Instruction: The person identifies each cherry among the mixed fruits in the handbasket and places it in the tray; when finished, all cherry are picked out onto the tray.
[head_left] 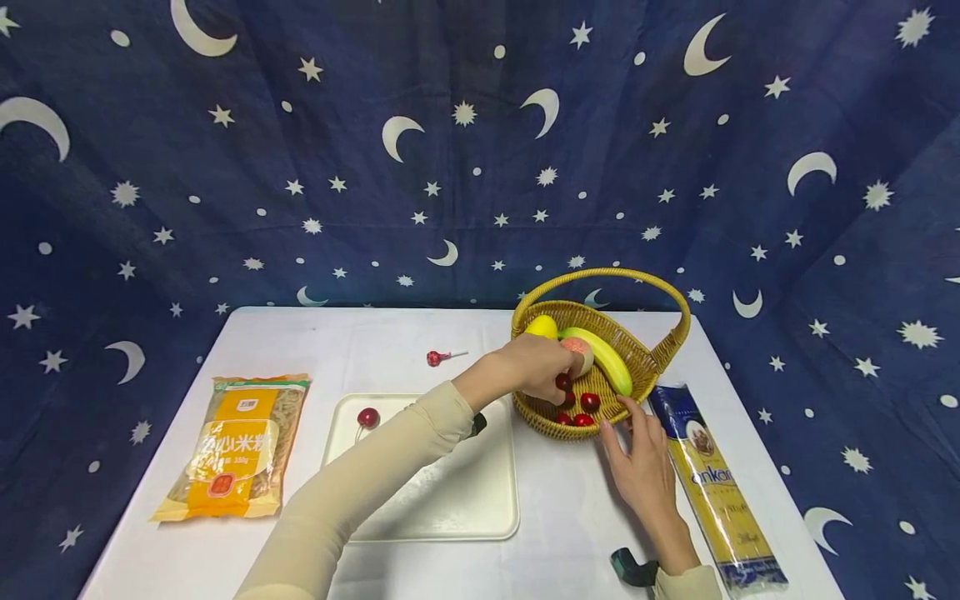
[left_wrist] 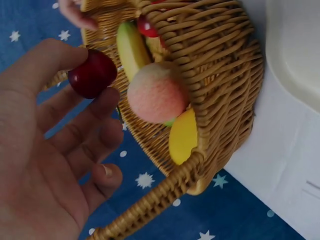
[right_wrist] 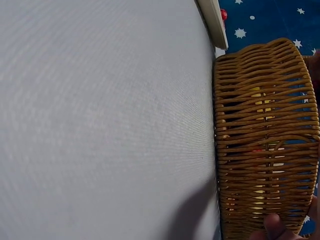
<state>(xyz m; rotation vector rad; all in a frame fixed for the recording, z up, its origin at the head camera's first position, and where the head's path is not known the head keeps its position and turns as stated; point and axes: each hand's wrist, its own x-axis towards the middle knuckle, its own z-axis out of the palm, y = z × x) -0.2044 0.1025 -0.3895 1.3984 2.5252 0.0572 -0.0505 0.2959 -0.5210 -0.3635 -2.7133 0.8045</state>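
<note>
My left hand (head_left: 542,367) reaches over the wicker basket (head_left: 643,373) and pinches a dark red cherry (left_wrist: 93,74) between thumb and fingertips. Inside the basket lie a banana (head_left: 609,360), a pink peach (left_wrist: 157,95), a yellow fruit (head_left: 542,326) that is partly hidden, and several cherries (head_left: 590,402). At the basket's near right rim is my right hand (head_left: 645,460), its thumb (right_wrist: 274,226) against the outer wall and its fingers over the edge.
A cream tray (head_left: 480,525) with one stemmed cherry (head_left: 367,418) lies left of the basket. Behind it is a red lollipop (head_left: 438,358). An orange noodle bag (head_left: 232,450) lies at the far left, a blue-and-yellow pasta pack (head_left: 716,492) at the right. The basket's handle (head_left: 607,273) arches upright.
</note>
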